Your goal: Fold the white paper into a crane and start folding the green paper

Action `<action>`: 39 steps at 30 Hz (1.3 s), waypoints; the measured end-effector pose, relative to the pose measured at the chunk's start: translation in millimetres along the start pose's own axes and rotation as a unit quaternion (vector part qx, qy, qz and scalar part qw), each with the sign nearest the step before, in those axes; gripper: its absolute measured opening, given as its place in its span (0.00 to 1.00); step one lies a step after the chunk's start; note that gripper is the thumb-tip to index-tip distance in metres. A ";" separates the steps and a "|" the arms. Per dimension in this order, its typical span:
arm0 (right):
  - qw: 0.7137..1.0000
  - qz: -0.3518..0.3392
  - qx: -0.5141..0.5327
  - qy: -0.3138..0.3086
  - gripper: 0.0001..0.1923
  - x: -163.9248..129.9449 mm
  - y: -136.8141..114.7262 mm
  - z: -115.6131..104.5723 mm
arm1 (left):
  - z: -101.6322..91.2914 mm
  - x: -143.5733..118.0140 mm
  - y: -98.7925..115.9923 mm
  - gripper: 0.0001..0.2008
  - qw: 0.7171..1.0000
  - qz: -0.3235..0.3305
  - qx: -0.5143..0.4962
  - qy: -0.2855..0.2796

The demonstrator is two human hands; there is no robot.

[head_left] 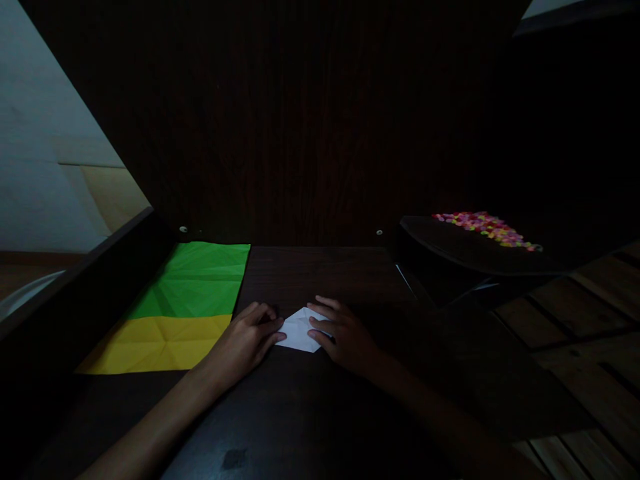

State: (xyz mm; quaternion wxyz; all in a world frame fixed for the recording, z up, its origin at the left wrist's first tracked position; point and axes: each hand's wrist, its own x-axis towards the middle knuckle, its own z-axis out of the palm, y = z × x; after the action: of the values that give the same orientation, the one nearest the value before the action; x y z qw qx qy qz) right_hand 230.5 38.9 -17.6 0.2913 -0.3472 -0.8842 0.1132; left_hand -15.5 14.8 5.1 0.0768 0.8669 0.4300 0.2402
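The folded white paper lies between left hand and right hand, both pressing flat with spread fingers, while dark surface beyond is free.

Both forearms are bare up to the bottom edge of the view, with no sleeves showing. The left hand and right hand wear no gloves; rings cannot be made out in the dim light.

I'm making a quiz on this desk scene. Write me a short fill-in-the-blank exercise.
1. Both hands, the left hand and the right hand, press on a small folded paper coloured ____.
2. The yellow sheet lies to the ____ of the left hand.
3. Beyond the yellow sheet lies a ____ sheet.

Missing words: white; left; green
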 end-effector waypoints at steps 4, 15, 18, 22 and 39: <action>1.000 -0.007 -0.002 0.002 0.09 -0.3 -0.2 1.8 | -0.4 0.5 1.7 0.09 0.999 -0.039 -0.018 0.008; 0.999 0.022 0.045 -0.008 0.04 0.6 0.4 6.8 | 1.1 8.0 5.9 0.04 0.988 -0.114 -0.104 0.013; 0.998 0.024 0.051 -0.014 0.03 1.6 -0.9 5.6 | 0.5 9.8 6.7 0.06 0.982 -0.135 -0.129 0.007; 0.997 0.036 0.069 -0.016 0.02 1.9 -0.1 5.9 | -3.8 12.3 10.9 0.08 0.968 -0.176 -0.179 -0.016; 0.992 0.033 0.121 0.013 0.13 6.1 -1.5 3.3 | -7.1 13.4 14.4 0.31 0.826 -0.259 -0.497 -0.063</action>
State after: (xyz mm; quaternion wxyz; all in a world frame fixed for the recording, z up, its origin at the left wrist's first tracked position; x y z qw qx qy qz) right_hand 224.1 41.9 -17.0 0.3386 -0.3393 -0.8484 0.2247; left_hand -1.8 15.9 20.9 0.5835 0.5814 0.4556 0.3375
